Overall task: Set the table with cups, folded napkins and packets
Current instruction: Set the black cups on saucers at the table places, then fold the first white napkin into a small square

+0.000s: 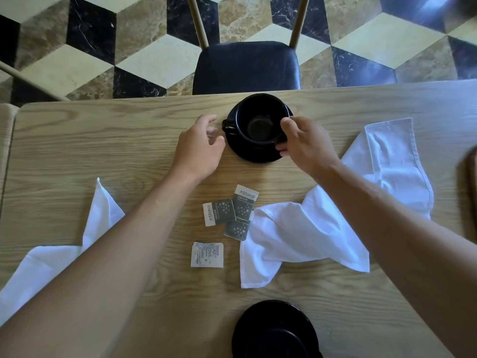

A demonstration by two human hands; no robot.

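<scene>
A black cup [258, 117] stands on a black saucer [254, 155] near the table's far edge, its handle pointing left. My right hand [303, 146] grips the cup's right rim and side. My left hand [200, 148] hovers just left of the handle, fingers curled and apart, holding nothing. Several small packets [227, 213] lie in the middle of the table, one white packet [207, 254] a little nearer. An unfolded white napkin [322, 228] is crumpled on the right; another napkin [51, 254] lies on the left, partly under my left forearm. A second black cup and saucer [273, 329] sits at the near edge.
The wooden table [103, 140] ends just beyond the far cup. A dark padded chair [245, 65] is pushed up to that far edge. A brown object [472, 182] shows at the right border.
</scene>
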